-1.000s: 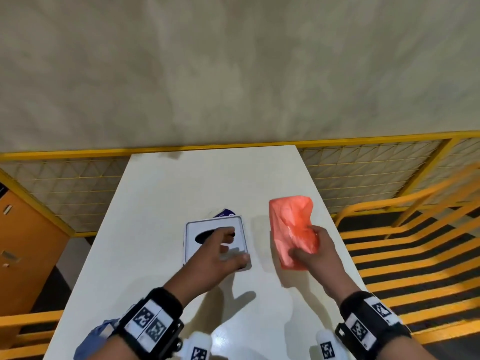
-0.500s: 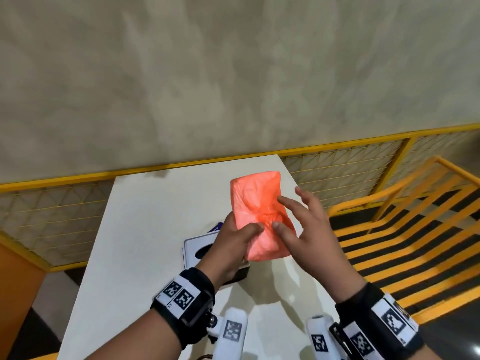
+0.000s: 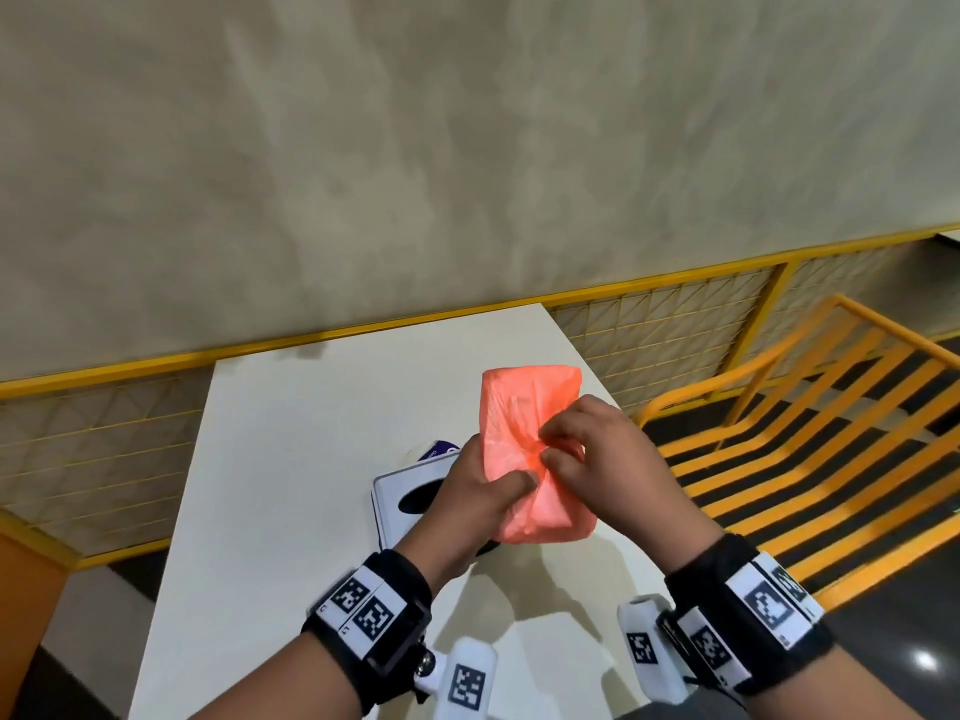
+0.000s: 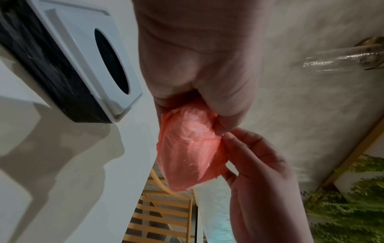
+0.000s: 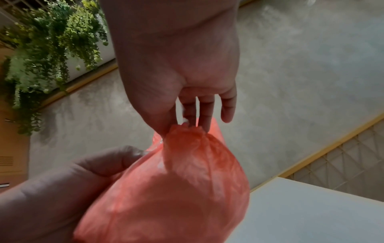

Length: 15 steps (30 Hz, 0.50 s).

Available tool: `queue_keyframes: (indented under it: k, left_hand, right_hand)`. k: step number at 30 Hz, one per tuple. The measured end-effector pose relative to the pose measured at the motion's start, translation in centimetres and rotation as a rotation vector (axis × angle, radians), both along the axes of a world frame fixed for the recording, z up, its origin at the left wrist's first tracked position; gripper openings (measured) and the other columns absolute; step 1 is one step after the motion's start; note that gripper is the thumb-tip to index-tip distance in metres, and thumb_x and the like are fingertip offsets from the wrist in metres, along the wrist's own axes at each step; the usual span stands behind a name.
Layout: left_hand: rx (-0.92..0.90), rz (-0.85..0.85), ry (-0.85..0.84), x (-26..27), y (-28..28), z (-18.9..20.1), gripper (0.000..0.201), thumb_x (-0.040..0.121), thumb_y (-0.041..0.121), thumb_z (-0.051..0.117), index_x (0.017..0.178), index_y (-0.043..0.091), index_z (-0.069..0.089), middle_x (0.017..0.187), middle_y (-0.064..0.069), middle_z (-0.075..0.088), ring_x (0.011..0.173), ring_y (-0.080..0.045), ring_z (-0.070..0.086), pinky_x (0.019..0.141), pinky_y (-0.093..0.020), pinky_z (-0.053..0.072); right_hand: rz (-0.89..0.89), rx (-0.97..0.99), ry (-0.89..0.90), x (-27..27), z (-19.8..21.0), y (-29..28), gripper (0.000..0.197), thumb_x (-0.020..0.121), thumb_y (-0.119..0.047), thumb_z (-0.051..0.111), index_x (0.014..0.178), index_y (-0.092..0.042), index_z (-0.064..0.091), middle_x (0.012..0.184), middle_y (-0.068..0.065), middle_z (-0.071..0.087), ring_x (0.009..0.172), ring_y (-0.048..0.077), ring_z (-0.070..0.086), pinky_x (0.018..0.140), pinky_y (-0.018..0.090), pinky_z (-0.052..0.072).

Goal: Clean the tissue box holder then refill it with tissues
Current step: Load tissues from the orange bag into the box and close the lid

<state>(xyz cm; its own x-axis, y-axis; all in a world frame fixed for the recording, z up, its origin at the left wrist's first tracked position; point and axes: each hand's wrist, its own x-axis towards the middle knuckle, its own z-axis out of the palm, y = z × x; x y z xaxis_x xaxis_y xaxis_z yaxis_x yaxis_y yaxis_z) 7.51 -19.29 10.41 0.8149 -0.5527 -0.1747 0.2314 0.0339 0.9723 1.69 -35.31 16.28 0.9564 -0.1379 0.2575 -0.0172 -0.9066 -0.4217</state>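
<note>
An orange plastic-wrapped tissue pack [image 3: 524,407] [image 4: 187,156] [image 5: 176,189] is held up above the white table [image 3: 291,459]. My left hand [image 3: 483,491] grips its left side, thumb on the front. My right hand [image 3: 576,449] pinches the bunched plastic at the pack's middle [image 5: 182,129]. The tissue box holder [image 3: 400,491] [image 4: 83,54], white lid with a dark oval slot over a black base, sits on the table just below and left of the pack, partly hidden by my left hand.
A small blue-and-white item [image 3: 439,449] lies behind the holder. A yellow mesh railing [image 3: 675,324] runs behind the table, and a yellow slatted bench [image 3: 805,433] stands to the right. The table's edge is close on the right.
My left hand left the holder and took the pack's left side. The pack rose off the table, and my right hand went from open fingers on it to pinching its bunched plastic.
</note>
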Motion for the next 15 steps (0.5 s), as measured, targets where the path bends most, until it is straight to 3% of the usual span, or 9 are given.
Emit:
queue_keyframes:
  k: [3, 6, 7, 9, 10, 13, 15]
  left_hand:
    - [-0.01, -0.042, 0.104, -0.4, -0.1, -0.5, 0.051, 0.08, 0.016, 0.068, 0.13, 0.022, 0.057, 0.119, -0.01, 0.074, 0.11, -0.03, 0.071, 0.098, -0.057, 0.054]
    - [-0.058, -0.082, 0.227, -1.2, -0.8, -1.9, 0.057, 0.081, 0.011, 0.068, 0.136, 0.013, 0.053, 0.121, -0.015, 0.072, 0.112, -0.034, 0.07, 0.097, -0.053, 0.055]
    - [-0.06, -0.091, 0.251, -1.5, -1.0, -2.5, 0.058, 0.081, 0.01, 0.068, 0.137, 0.011, 0.052, 0.121, -0.016, 0.072, 0.112, -0.034, 0.07, 0.095, -0.05, 0.057]
    - [-0.016, -0.113, 0.294, -1.9, -1.3, -3.7, 0.056, 0.085, 0.008, 0.068, 0.138, 0.013, 0.051, 0.119, -0.012, 0.073, 0.108, -0.031, 0.071, 0.09, -0.045, 0.059]
    - [0.022, -0.144, 0.323, -2.0, -1.3, -4.2, 0.054, 0.087, 0.009, 0.068, 0.138, 0.016, 0.05, 0.119, -0.01, 0.073, 0.109, -0.03, 0.071, 0.091, -0.046, 0.058]
    - [0.237, -0.332, 0.317, -1.9, -0.9, -5.4, 0.056, 0.084, 0.031, 0.072, 0.136, 0.026, 0.05, 0.124, -0.007, 0.071, 0.113, -0.029, 0.069, 0.096, -0.049, 0.055]
    - [0.446, -0.424, 0.248, -1.6, -0.3, -5.8, 0.075, 0.073, 0.05, 0.075, 0.137, 0.026, 0.047, 0.118, -0.007, 0.072, 0.098, -0.024, 0.068, 0.082, -0.041, 0.052]
  right_hand:
    - [-0.044, 0.084, 0.026, -0.4, -1.3, -0.1, 0.033, 0.08, -0.034, 0.072, 0.112, -0.027, 0.068, 0.118, -0.002, 0.053, 0.112, 0.021, 0.053, 0.095, 0.04, 0.047]
    - [-0.207, 0.306, 0.169, -1.4, -3.7, -0.7, 0.071, 0.074, -0.045, 0.077, 0.137, -0.037, 0.045, 0.151, 0.002, 0.021, 0.137, 0.029, 0.03, 0.109, 0.043, 0.035]
    - [-0.221, 0.37, 0.204, -1.8, -4.7, -1.0, 0.077, 0.075, -0.044, 0.078, 0.141, -0.039, 0.039, 0.153, 0.0, 0.018, 0.138, 0.028, 0.029, 0.109, 0.039, 0.033]
    - [-0.196, 0.486, 0.245, -2.5, -6.7, -1.7, 0.084, 0.076, -0.038, 0.079, 0.145, -0.038, 0.031, 0.145, -0.003, 0.027, 0.133, 0.02, 0.036, 0.106, 0.032, 0.034]
    - [-0.195, 0.576, 0.272, -2.8, -7.6, -2.1, 0.085, 0.076, -0.035, 0.08, 0.144, -0.04, 0.03, 0.139, -0.004, 0.033, 0.128, 0.018, 0.041, 0.105, 0.033, 0.038]
    - [-0.237, 0.863, 0.402, -3.3, -9.5, -3.2, 0.072, 0.077, -0.022, 0.08, 0.131, -0.044, 0.038, 0.129, -0.005, 0.047, 0.113, 0.02, 0.054, 0.092, 0.044, 0.054]
    - [-0.279, 0.825, 0.43, -3.4, -10.9, -4.3, 0.067, 0.076, -0.015, 0.078, 0.127, -0.04, 0.043, 0.125, -0.003, 0.05, 0.108, 0.021, 0.057, 0.089, 0.045, 0.055]
